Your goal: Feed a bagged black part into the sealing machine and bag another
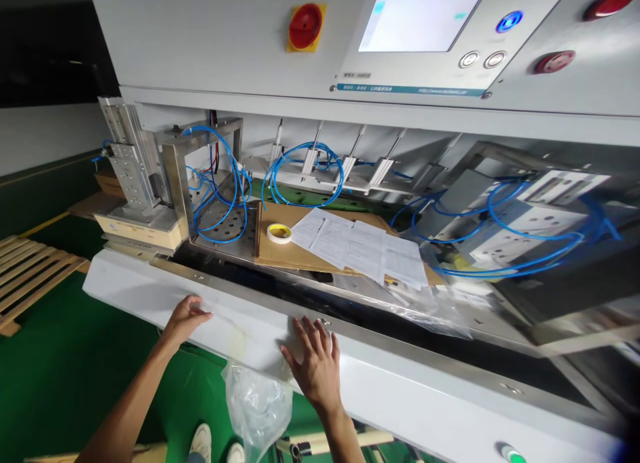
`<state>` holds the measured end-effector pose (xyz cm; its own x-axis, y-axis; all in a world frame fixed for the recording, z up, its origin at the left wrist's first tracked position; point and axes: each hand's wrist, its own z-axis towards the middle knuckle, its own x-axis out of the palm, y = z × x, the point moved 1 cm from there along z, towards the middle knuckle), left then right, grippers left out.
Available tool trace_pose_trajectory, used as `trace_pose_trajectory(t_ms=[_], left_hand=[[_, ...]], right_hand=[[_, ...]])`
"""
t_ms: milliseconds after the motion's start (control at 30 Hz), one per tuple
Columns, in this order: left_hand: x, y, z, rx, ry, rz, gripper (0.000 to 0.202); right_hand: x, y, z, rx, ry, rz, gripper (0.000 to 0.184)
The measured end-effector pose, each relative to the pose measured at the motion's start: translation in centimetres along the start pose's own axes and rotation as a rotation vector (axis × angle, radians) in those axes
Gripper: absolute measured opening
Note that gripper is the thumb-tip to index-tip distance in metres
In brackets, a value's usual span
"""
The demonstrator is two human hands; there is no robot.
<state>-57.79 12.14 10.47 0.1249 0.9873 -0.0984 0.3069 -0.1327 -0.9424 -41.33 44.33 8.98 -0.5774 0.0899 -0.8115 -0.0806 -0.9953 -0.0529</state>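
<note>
My left hand (186, 316) rests on the white front panel (150, 289) of a large machine, fingers bent over its face. Further right on the same panel, my right hand (315, 359) lies flat with fingers spread. Neither hand holds anything. Just below my right hand, a crumpled clear plastic bag (257, 403) hangs from the panel's lower edge. Inside the machine bay, a sheet of cardboard (280, 253) carries a roll of tape (279, 233) and several printed paper sheets (360, 246).
Blue air hoses (220, 183) loop around metal brackets and cylinders in the bay. Above are a red rotary switch (305, 26), a touch screen (420, 16) and push buttons (554, 61). A wooden pallet (30, 269) lies on the green floor at left. My shoes (203, 443) show below.
</note>
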Motion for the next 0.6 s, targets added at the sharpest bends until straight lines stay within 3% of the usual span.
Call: trace_pose_trajectory(t_ms=[167,333,500,600], left_hand=[[-0.7,-0.4,-0.3,-0.099,0.075,-0.120,0.071],[-1.7,0.3,-1.0,-0.137,0.073,-0.199,0.069],[-1.7,1.0,-0.5,-0.084,0.063,-0.133,0.065],[-2.2,1.2,-0.2,0.003,-0.010,-0.057,0.063]], right_hand=[[-0.3,-0.2,-0.2,0.033,0.059,0.012,0.065],[-0.5,-0.7,-0.2,0.049,0.114,0.008,0.068],[-0.8,-1.2,0.0,0.006,0.139,-0.012,0.069],[-0.9,-1.3,0.4,-0.019,0.111,-0.026,0.075]])
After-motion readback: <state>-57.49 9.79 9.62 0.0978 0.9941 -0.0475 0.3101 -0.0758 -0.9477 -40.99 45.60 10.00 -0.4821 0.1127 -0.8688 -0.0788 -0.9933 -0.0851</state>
